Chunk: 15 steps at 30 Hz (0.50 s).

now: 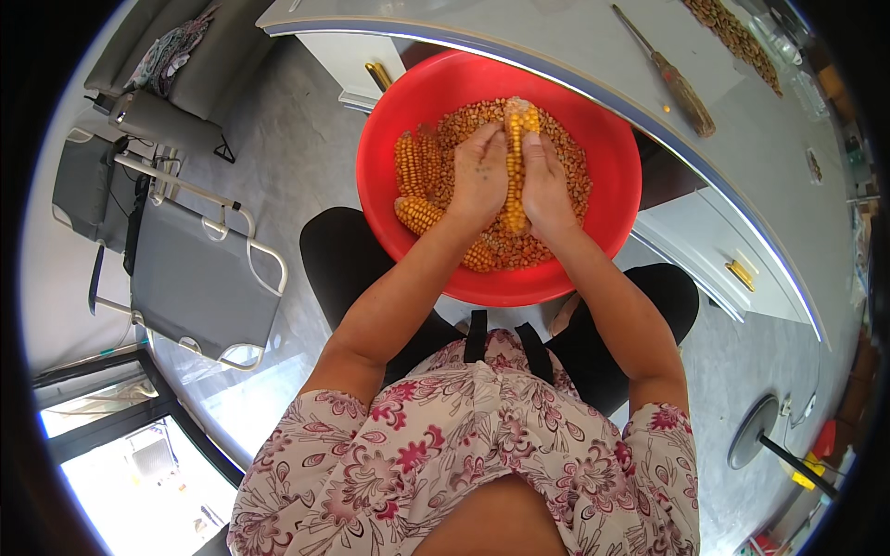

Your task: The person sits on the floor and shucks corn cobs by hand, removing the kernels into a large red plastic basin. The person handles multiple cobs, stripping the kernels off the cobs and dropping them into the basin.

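Before me a round red plastic basin [487,286] holds loose corn kernels [570,149]. Above the kernels, an ear of dried yellow corn [515,170] is held upright in the picture between both hands, with part of its upper end bare of kernels. My left hand [481,167] grips it from the left side, fingertips near the upper part. On its right side, my right hand [546,182] closes around it with the thumb pressed on the kernels. Several more ears lie at the basin's left, among them one ear [409,165] and another ear [419,214] below it.
A pale countertop [556,42] overhangs the basin's upper right. On it lie a wooden-handled screwdriver [674,90], a single kernel [666,108] and a heap of brownish pieces [737,38]. A grey folding recliner [208,278] stands at left; a round black stand base [754,431] is at lower right.
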Motion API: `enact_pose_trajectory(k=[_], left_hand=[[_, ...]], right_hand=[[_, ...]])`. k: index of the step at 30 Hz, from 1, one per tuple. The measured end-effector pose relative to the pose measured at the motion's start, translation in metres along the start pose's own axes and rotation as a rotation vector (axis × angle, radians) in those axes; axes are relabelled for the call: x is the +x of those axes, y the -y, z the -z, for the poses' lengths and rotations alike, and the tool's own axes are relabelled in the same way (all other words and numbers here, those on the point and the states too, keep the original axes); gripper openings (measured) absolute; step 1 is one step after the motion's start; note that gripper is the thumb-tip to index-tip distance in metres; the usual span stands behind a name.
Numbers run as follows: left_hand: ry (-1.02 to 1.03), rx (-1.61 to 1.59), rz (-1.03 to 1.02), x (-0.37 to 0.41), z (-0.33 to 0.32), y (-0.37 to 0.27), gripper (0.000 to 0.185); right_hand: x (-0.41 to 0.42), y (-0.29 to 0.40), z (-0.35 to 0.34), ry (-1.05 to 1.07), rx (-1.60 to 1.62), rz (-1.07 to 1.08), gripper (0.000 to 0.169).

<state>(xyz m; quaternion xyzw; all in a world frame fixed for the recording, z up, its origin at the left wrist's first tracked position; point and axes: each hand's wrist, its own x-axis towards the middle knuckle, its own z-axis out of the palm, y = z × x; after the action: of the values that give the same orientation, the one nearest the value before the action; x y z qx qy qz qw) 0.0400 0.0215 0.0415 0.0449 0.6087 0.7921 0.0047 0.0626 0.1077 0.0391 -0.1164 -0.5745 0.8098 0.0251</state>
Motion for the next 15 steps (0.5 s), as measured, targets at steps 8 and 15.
enact_pose_trajectory(k=[8, 15], left_hand=[[0.017, -0.241, 0.165, -0.004, -0.002, -0.010, 0.024], [0.161, 0.017, -0.005, -0.003, -0.002, -0.008, 0.031]], right_hand=[[-0.009, 0.019, -0.008, -0.034, 0.068, -0.041, 0.048], [-0.006, 0.024, -0.003, -0.011, 0.120, -0.124, 0.046]])
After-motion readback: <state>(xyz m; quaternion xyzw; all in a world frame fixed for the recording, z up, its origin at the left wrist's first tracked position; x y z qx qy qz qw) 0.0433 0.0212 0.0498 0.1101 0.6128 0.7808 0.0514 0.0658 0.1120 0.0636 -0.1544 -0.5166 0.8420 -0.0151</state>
